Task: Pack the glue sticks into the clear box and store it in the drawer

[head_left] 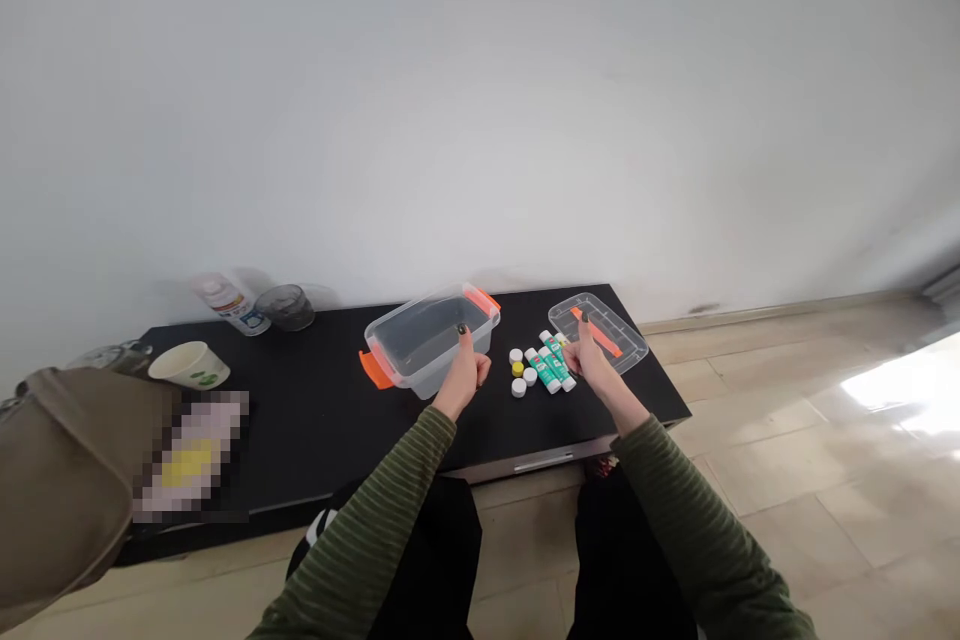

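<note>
Both hands are raised over the black table in a thumbs-up, fingers curled in and nothing visible in them. My left hand (463,375) is in front of a clear plastic box (431,340) with orange latches, covering part of its near side. My right hand (589,358) is above the clear lid (630,348) with its orange handle, hiding part of it. Between the hands lie several green-and-white glue sticks (542,370), partly behind my right hand. Beside them stand several small round white tubs or caps (518,387) and a yellow one (517,370).
Toward the left of the table (315,420) are a paper cup (189,366), a dark glass (285,308) and a spray can (231,304). A brown cloth-like shape (67,490) and a blurred patch fill the left edge. A wall (480,120) rises directly behind; tiled floor (787,460) lies right.
</note>
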Demonstrator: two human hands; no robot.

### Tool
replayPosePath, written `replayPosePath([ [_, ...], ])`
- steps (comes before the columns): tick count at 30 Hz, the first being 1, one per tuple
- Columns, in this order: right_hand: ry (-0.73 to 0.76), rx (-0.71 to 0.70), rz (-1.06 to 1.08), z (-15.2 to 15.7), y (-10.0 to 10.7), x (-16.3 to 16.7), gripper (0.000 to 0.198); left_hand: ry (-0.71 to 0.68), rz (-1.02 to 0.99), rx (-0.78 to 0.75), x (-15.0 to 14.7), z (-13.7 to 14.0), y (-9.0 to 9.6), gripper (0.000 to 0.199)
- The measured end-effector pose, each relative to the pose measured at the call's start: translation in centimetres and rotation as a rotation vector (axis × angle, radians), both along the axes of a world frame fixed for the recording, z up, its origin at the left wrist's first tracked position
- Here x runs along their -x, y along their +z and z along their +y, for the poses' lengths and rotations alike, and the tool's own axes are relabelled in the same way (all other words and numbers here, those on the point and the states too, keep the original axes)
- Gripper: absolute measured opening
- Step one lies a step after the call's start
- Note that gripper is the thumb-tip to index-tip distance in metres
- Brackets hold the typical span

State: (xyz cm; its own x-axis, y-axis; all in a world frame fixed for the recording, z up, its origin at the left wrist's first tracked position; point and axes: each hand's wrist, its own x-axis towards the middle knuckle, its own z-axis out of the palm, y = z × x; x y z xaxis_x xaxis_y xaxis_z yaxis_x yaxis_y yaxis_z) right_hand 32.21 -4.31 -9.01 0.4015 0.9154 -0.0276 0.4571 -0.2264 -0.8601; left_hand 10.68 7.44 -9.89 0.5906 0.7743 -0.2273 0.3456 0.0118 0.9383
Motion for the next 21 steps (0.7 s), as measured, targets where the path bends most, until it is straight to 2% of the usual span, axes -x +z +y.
replayPosePath([
  [2,-0.016,0.068,0.035,-0.1,-0.1,-0.7,0.082,-0.046,0.113,-0.061,-0.6,-0.2,-0.6,0.080],
  [4,-0.033,0.155,-0.036,0.0,-0.5,-1.3,0.071,-0.138,0.261,-0.186,-1.3,-0.6,-1.4,0.062],
  [6,-0.042,0.242,-0.221,0.1,-1.1,-1.5,0.044,-0.215,0.386,-0.378,-1.9,-1.3,-2.3,0.033],
  [7,-0.041,0.290,-0.321,0.1,-1.5,-1.5,0.030,-0.237,0.429,-0.469,-2.1,-1.7,-2.8,0.026],
  [9,-0.024,0.395,-0.482,0.1,-2.3,-1.5,0.011,-0.261,0.487,-0.584,-2.4,-2.3,-3.5,0.026],
  [13,0.021,0.552,-0.602,0.0,-3.6,-1.5,0.018,-0.297,0.555,-0.633,-2.5,-2.6,-4.3,0.025],
  [21,0.025,0.623,-0.622,0.3,-4.8,-1.4,0.021,-0.270,0.554,-0.603,-2.7,-2.7,-5.2,0.027],
])
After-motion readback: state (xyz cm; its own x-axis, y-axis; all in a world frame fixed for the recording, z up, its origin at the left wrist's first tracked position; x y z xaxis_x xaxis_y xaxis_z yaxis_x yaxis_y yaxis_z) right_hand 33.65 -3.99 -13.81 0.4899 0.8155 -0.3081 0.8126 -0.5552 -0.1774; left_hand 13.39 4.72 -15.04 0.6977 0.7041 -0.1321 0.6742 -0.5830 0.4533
